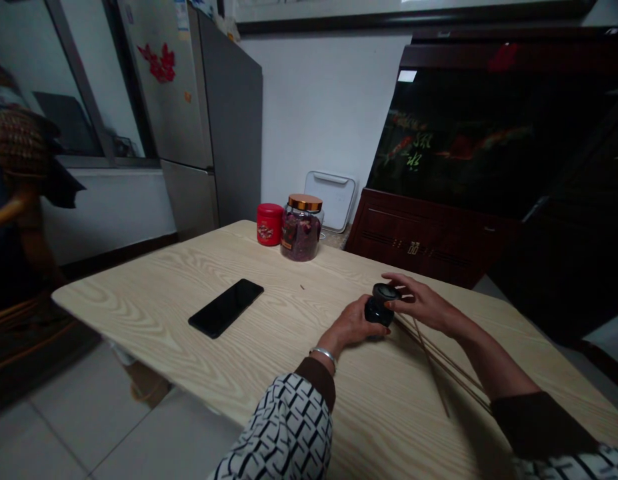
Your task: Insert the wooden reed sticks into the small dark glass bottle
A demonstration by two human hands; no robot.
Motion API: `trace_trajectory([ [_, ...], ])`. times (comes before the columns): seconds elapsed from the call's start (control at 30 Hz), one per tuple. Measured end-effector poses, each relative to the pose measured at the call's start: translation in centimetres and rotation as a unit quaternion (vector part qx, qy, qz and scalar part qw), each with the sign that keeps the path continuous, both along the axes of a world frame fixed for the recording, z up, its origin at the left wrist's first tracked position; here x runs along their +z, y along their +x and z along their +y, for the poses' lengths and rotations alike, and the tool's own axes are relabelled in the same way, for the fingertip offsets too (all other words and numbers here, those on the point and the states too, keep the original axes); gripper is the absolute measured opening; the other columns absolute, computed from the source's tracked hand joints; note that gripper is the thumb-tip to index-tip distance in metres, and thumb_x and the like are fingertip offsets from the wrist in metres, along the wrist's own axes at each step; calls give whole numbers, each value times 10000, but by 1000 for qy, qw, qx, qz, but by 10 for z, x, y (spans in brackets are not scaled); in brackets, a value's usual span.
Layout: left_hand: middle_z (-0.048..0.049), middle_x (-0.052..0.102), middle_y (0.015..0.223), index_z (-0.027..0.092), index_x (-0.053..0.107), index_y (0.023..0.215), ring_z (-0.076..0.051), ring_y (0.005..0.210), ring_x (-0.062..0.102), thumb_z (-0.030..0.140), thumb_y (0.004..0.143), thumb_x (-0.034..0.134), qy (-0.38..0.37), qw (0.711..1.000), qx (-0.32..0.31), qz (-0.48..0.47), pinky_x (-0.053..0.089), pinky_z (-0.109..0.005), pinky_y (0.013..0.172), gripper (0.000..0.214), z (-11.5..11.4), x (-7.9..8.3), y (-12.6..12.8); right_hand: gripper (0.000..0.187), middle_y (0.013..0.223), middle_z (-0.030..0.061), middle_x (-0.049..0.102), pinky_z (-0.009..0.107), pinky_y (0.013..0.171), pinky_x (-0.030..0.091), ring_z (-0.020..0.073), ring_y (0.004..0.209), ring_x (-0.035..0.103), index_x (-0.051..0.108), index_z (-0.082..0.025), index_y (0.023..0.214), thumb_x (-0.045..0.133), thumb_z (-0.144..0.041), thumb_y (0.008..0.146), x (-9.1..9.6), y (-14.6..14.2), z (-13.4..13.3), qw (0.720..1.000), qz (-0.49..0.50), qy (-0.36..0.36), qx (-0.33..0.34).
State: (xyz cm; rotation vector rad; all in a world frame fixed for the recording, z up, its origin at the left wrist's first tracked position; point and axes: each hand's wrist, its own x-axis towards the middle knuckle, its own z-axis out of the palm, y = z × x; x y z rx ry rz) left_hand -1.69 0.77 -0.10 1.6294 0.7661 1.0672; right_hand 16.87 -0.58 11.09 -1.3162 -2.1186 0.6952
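Observation:
A small black jar stands on the light wooden table. My left hand wraps around its lower left side. My right hand rests on its top and right side, fingers curled over the rim. Several thin wooden sticks lie on the table under my right forearm, running from the jar toward the near right edge.
A black phone lies flat left of my hands. A red tin and a glass jar with a copper lid stand at the far edge. A fridge, a dark cabinet and a fish tank stand behind.

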Motion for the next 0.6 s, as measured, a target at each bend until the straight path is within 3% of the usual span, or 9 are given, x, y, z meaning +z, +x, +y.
trace_trajectory([
  [0.17,-77,660,1046,161,589,1222,-226,956,602,338,582,889,-5,1000,5,10,479,-322,826,729,0,0,0,494,1166,100,682,376,858,512,257,989,664,604,-219,1208,673,-477,793,19,-2,8,984,-172,20,26],
  [0.37,-72,662,1041,156,596,1211,-215,931,601,344,598,874,1,1000,2,15,473,-303,795,699,1,-3,0,648,969,147,731,385,712,492,321,854,691,573,-188,1143,601,-721,776,28,-24,-1,929,-356,40,-94],
  [0.47,-70,660,1055,158,602,1199,-221,960,600,317,595,872,13,1000,9,9,473,-322,846,681,2,-4,1,803,1196,204,685,456,835,507,377,1025,679,525,-169,1312,547,-771,781,29,-28,-4,926,-359,32,-108],
  [0.53,-68,660,1060,162,600,1203,-224,970,600,307,589,874,14,1000,12,8,473,-329,863,688,2,-5,2,899,1467,206,511,462,970,482,365,1221,598,390,-175,1478,536,-748,801,31,-25,-5,952,-297,26,-66],
  [0.6,-67,664,1053,164,594,1211,-225,958,603,316,580,881,8,1000,10,12,476,-327,845,710,2,-4,2,939,1593,166,356,424,1069,435,322,1353,496,282,-187,1554,568,-683,809,35,-19,-5,970,-243,16,6],
])
